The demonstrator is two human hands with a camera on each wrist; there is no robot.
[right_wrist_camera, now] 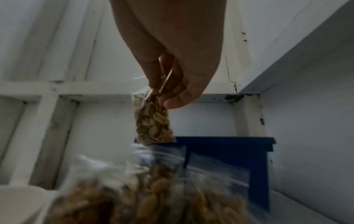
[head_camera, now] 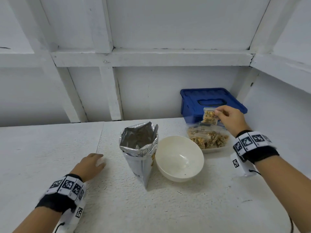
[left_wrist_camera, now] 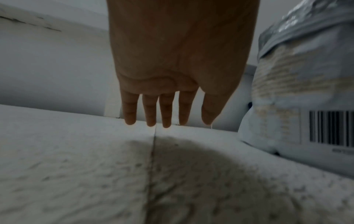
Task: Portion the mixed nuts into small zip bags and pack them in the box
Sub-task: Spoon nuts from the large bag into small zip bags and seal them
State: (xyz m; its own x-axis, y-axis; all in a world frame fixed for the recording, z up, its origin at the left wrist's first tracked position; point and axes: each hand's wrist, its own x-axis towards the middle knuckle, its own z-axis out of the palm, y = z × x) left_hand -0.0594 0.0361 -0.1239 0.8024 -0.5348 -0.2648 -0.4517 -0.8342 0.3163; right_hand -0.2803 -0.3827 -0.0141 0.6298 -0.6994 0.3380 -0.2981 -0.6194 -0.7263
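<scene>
Right hand (head_camera: 231, 119) pinches a filled zip bag (head_camera: 209, 117) by its top, hanging above the clear box (head_camera: 217, 149) at two o'clock. Left hand (head_camera: 90, 165) hovers at nine, fingers (left_wrist_camera: 166, 112) straight, slightly spread.

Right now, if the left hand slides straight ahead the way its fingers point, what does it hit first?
Probably nothing on the table: the left hand points at bare surface toward the back wall, left of the foil bag. Depth is uncertain.

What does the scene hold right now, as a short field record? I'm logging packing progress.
right hand: pinches a filled zip bag by its top, above the clear box
left hand: flat on the table, holds nothing
clear box: holds several filled bags
white bowl: empty
foil nut pouch: upright, open, with a utensil handle sticking out
blue lid: behind the box
</scene>
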